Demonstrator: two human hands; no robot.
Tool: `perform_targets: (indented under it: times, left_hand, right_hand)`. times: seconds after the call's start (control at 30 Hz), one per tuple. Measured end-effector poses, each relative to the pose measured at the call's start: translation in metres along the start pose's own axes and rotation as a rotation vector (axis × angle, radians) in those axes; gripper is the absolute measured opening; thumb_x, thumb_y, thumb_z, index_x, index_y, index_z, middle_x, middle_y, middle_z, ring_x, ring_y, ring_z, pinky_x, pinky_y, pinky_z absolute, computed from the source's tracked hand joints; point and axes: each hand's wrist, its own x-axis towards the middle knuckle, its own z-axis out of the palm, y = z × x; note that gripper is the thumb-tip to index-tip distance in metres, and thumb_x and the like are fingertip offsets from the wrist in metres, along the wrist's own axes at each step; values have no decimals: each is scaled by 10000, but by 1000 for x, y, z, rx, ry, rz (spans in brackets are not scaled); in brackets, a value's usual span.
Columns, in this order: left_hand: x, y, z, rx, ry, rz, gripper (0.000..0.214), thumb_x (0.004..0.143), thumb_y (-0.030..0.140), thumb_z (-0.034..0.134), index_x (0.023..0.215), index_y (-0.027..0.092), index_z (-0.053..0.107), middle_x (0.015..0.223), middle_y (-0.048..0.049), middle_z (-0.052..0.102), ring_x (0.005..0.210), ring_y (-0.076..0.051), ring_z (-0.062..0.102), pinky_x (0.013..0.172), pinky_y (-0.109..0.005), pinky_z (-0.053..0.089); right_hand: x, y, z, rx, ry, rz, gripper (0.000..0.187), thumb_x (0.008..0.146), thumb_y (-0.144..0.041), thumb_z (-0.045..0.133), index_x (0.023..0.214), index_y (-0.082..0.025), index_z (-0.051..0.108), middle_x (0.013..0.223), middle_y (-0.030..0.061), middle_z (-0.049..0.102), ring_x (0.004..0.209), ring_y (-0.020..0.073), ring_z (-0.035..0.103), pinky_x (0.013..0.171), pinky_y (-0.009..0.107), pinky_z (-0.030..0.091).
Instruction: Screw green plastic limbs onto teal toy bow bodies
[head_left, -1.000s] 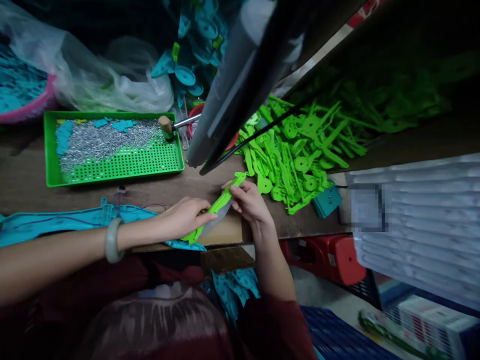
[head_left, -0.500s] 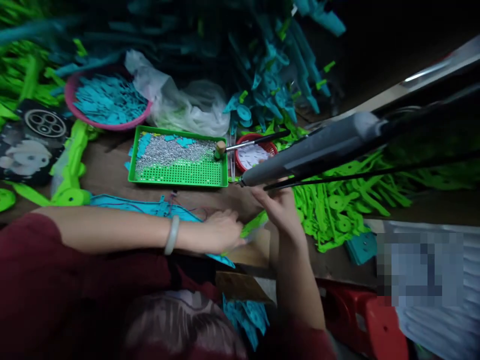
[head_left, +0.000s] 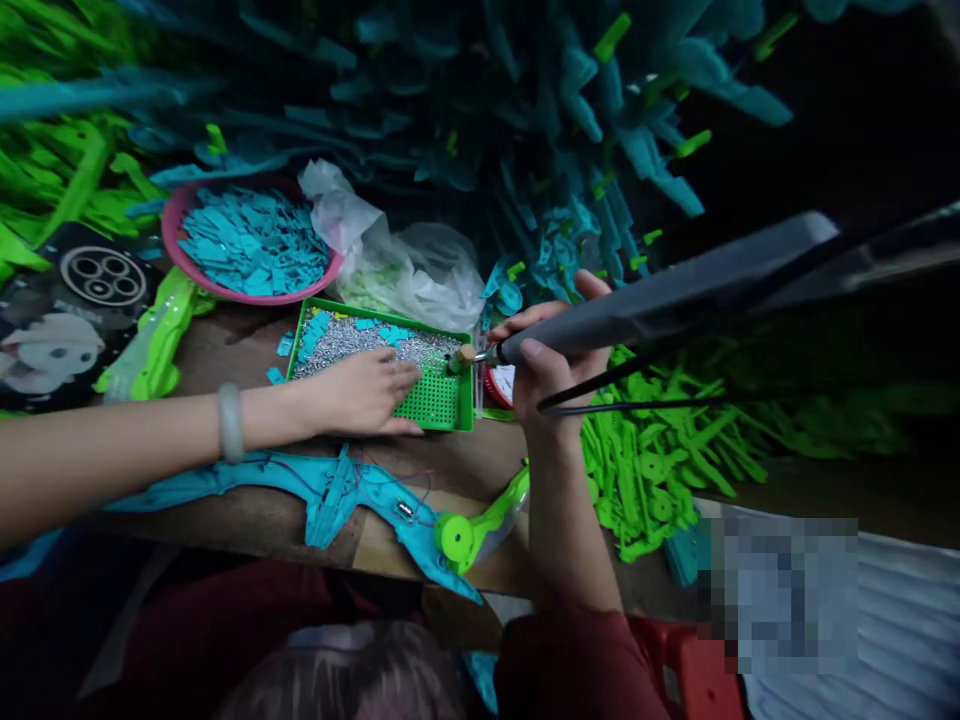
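My left hand [head_left: 367, 390] lies over the green perforated tray [head_left: 473, 405], its fingers stretched out on the small silver screws [head_left: 341, 345]. The thumb points out over the tray's near edge. My right hand [head_left: 555, 365] is wrapped round the lower end of a grey electric screwdriver [head_left: 667, 290] with a black cord. The screwdriver's tip points left at a short cork-coloured end piece [head_left: 461, 358] in the tray's corner. Nearer me, a blue plastic shell [head_left: 281, 480] with thin wires lies on the table, a green part [head_left: 491, 520] at its right end.
A pink basin [head_left: 176, 245] of blue pieces and a clear plastic bag [head_left: 439, 275] stand behind the tray. Green parts [head_left: 660, 450] are heaped on the right, and blue parts [head_left: 450, 110] pile up behind. A red basket [head_left: 495, 385] is partly hidden by my right hand.
My left hand has left the blue shell and moved up to the screws in the tray. My right hand has risen and closed round the screwdriver. The view has shifted.
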Motion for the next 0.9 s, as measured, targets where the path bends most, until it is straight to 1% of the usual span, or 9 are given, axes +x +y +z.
perform_targets:
  times: [0.07, 0.13, 0.23, 0.3, 0.37, 0.47, 0.57, 0.7, 0.9]
  left_hand:
    - [2, -2, -2, 66, 6, -65, 511, 976, 507, 461, 1226, 104, 650, 1442, -192, 525, 1410, -305, 407, 1148, -459, 252]
    - [3, -3, -5, 80, -18, -54, 474, 958, 486, 510, 1260, 141, 629, 1465, -154, 513, 1427, -285, 384, 1161, -456, 247]
    - [-9, 7, -8, 36, 57, -72, 317, 892, 330, 623, 1155, 167, 690, 1414, -122, 573, 1432, -302, 377, 1184, -494, 238]
    - [-26, 30, -9, 15, 188, -110, 271, 862, 180, 589, 1102, 161, 714, 1366, -125, 609, 1426, -323, 384, 1176, -525, 264]
    - [-44, 64, -8, 46, 257, -103, 343, 875, 128, 494, 1154, 138, 694, 1324, -143, 633, 1342, -326, 489, 1114, -529, 360]
    - [-55, 115, 3, 66, 257, 39, 316, 926, 201, 472, 1121, 143, 714, 1229, -112, 692, 1191, -275, 603, 1015, -433, 461]
    - [-42, 145, 28, 31, 214, 168, 340, 967, 225, 441, 1190, 189, 695, 1296, -48, 662, 1246, -209, 560, 1057, -347, 438]
    - [-21, 155, 59, 18, 218, 139, 365, 980, 224, 417, 1225, 173, 683, 1350, -63, 626, 1276, -212, 534, 1065, -350, 425]
    - [-21, 157, 71, 27, 274, 94, 384, 979, 217, 427, 1298, 125, 622, 1363, -89, 610, 1297, -228, 516, 1044, -364, 427]
  right_hand:
    - [-2, 5, 14, -45, 59, -26, 563, 801, -514, 551, 1290, -348, 327, 767, -29, 482, 608, 169, 580, 614, 360, 547]
    - [-9, 16, 29, -56, 93, 8, 511, 845, -530, 455, 1299, -344, 315, 679, -52, 386, 499, 145, 482, 516, 320, 491]
    - [-21, 36, 44, -72, 47, 94, 472, 877, -557, 362, 1289, -329, 360, 628, -63, 304, 452, 132, 400, 466, 290, 431]
    - [-28, 48, 48, -69, -16, 119, 485, 865, -595, 374, 1264, -321, 393, 623, -61, 309, 463, 135, 403, 476, 294, 430]
    - [-33, 57, 49, -49, -52, 133, 513, 849, -613, 408, 1271, -323, 375, 628, -60, 327, 477, 141, 415, 485, 301, 436]
    - [-33, 64, 50, 37, -59, 129, 560, 838, -581, 475, 1310, -343, 287, 639, -67, 351, 474, 139, 419, 478, 294, 433]
    - [-30, 68, 52, 72, -75, 108, 591, 835, -568, 500, 1314, -357, 226, 647, -73, 356, 470, 131, 413, 477, 285, 427]
    - [-31, 70, 52, -13, -98, 109, 588, 847, -598, 444, 1316, -340, 200, 659, -69, 349, 479, 132, 437, 493, 291, 437]
    - [-33, 74, 56, 74, -79, 76, 474, 855, -543, 506, 1235, -332, 319, 641, -77, 378, 470, 116, 456, 480, 266, 442]
